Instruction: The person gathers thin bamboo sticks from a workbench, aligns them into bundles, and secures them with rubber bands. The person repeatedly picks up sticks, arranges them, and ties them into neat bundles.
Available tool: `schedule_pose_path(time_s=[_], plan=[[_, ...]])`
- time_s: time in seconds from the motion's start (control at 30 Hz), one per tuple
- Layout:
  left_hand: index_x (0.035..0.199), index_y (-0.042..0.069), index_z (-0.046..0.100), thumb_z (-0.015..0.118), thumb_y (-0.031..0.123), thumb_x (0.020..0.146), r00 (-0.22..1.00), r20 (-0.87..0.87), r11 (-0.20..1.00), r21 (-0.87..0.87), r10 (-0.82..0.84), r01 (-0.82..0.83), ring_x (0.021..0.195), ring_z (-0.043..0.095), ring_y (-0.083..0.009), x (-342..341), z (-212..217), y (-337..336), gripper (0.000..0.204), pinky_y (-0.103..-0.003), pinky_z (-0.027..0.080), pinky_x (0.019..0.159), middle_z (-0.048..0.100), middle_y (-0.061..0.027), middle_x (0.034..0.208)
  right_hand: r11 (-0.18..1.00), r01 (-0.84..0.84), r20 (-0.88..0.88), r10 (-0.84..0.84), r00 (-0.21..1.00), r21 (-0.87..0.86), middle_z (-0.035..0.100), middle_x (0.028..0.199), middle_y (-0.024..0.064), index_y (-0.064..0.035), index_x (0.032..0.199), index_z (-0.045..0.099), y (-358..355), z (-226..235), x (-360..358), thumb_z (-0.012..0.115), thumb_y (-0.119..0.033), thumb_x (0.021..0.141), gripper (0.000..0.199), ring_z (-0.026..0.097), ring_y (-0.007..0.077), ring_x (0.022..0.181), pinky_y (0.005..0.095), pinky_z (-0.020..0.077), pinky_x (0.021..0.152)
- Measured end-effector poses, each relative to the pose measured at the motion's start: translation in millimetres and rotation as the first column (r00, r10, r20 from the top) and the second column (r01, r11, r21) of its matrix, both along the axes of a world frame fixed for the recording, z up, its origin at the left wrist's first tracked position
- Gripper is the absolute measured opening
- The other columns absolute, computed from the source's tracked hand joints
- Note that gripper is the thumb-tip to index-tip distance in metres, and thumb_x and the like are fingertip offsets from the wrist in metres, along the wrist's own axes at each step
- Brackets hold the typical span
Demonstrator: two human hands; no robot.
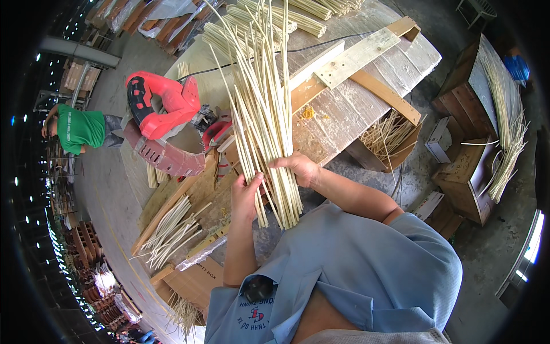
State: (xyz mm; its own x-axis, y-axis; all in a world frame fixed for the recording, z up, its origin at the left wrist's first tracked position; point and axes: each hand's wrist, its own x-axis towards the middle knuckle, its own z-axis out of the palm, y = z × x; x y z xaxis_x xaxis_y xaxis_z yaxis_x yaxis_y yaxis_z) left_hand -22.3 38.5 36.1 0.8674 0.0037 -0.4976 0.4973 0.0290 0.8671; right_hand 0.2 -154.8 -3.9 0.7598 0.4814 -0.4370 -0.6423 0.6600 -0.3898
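Two hands grip one bundle of pale rattan sticks (264, 123) near its lower end. The left hand (247, 195) is curled partly closed around a few sticks at the bundle's left edge, thumb up against them. The right hand (299, 167) wraps over the bundle's right side, fingers closed round the main mass. The bundle's cut ends hang just below both hands, above the blue shirt (355, 269).

Beyond the bundle lies the worn wooden workbench (344, 109), with a red power saw (163, 106) just left of the bundle and a pale wooden jig (355, 57) to its right. Loose sticks (169, 229) lie on the bench left of the bundle's lower end. Right of the bundle, past the bench edge, a box of offcuts (387, 143) sits on the concrete floor. Far left, a person in green (80, 129) bends over.

The bundle's long axis runs nearly upright in view, fanning out away from the person.
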Motion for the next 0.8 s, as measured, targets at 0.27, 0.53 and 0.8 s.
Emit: schedule_pose_path(time_s=[0.27,0.53,0.8], plan=[[0.111,0.001,0.065,0.073,0.015,0.095,1.0,0.009,1.0,-0.017,-0.006,0.006,0.078,0.067,-0.0117,0.5,1.5,-1.2,0.023,-0.028,0.058,0.068,0.069,-0.0044,0.096,1.0,0.007,0.008,-0.007,1.0,0.01,0.072,0.111,0.018,0.0052,0.123,0.063,1.1,-5.7,0.2,0.074,-0.005,0.084,0.042,0.073,0.0285,0.096,0.0439,0.0606,0.089],[0.111,0.002,0.066,0.073,0.015,0.094,1.0,-0.008,1.0,-0.006,-0.001,0.001,0.079,0.066,-0.0114,0.5,-1.5,0.7,0.022,-0.028,0.057,0.069,0.07,-0.0039,0.095,1.0,0.002,0.005,-0.003,1.0,0.012,0.072,0.11,0.019,0.0065,0.124,0.063,0.8,-5.3,0.0,0.074,-0.006,0.084,0.043,0.073,0.0291,0.096,0.0449,0.0606,0.089],[0.113,0.0,0.066,0.073,0.012,0.094,1.0,-0.012,1.0,0.003,-0.009,0.009,0.082,0.068,-0.0127,3.3,4.2,-6.4,0.023,-0.029,0.058,0.071,0.071,-0.0058,0.099,1.0,-0.018,0.013,0.018,1.0,0.023,0.072,0.111,0.019,0.0066,0.124,0.063,0.4,-7.2,0.5,0.074,-0.007,0.085,0.043,0.072,0.0289,0.097,0.044,0.0599,0.091]])
